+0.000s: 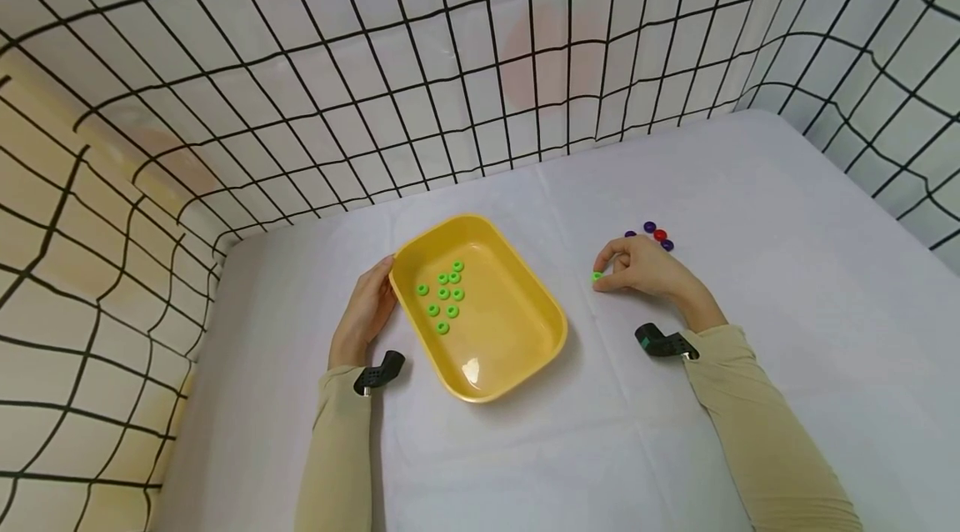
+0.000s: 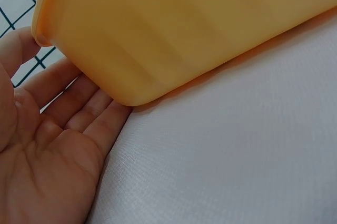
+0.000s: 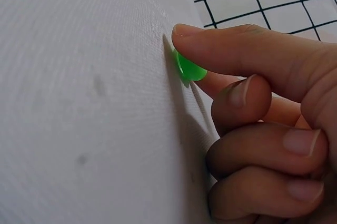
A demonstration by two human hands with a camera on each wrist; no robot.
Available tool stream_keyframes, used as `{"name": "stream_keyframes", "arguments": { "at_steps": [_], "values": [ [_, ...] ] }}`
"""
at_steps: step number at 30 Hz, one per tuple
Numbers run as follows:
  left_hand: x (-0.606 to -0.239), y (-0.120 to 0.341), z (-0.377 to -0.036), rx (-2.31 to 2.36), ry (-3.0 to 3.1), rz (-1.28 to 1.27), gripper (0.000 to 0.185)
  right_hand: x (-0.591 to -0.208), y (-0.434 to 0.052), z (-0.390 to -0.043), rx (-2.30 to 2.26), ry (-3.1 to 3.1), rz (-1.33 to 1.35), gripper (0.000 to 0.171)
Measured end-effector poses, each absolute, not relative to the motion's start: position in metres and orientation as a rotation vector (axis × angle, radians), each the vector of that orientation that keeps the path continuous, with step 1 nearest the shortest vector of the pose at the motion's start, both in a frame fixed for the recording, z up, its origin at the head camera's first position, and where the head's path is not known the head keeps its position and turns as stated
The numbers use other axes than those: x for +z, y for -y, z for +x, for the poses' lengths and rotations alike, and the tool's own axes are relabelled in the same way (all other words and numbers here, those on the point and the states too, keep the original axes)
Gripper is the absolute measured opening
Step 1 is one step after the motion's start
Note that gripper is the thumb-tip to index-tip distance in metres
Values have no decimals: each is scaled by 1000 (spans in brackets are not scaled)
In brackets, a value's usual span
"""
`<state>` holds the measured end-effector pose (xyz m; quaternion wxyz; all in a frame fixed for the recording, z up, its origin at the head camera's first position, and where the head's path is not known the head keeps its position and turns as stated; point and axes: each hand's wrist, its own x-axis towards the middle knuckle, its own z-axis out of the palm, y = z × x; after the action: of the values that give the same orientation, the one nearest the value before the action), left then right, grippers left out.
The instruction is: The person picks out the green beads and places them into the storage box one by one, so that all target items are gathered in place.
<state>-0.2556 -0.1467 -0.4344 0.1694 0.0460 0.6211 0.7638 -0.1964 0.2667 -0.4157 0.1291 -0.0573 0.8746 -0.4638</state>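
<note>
Between the thumb and forefinger of my right hand (image 1: 637,269) a green bead (image 3: 190,68) is pinched, close over the white cloth; the other fingers are curled in towards the palm. My left hand (image 1: 367,307) rests against the outside of the yellow tray (image 1: 517,282) at its far left corner. In the left wrist view its thumb (image 2: 21,47) touches the rim, and the fairly straight fingers lie along the wall, their tips hidden behind it. Several green ring-shaped beads (image 1: 444,293) lie inside the tray, gathered in its left part.
Just beyond the right hand lie a red bead (image 1: 660,235) and a few dark purple beads (image 1: 649,227), one partly hidden by that hand. A white cloth (image 1: 525,457) covers the table. Black wire mesh (image 1: 480,65) stands along the back and both sides.
</note>
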Motion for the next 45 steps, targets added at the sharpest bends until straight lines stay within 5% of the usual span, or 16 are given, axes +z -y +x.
{"name": "stream_keyframes", "arguments": {
  "at_steps": [22,31,39,45],
  "values": [
    [-437,145,-259,2152,-1777,130,52,-419,-273,-195,-1335,-2515,-129,28],
    [-435,148,-258,2149,-1768,150,54,-380,-259,-197,-1460,-2558,-119,31],
    [-435,149,-258,2162,-1770,160,54,-305,-175,-238,-1121,-2725,-371,20],
    [-436,149,-258,2181,-1753,198,52,-305,-98,-262,-667,-2685,-531,12]
  ]
}}
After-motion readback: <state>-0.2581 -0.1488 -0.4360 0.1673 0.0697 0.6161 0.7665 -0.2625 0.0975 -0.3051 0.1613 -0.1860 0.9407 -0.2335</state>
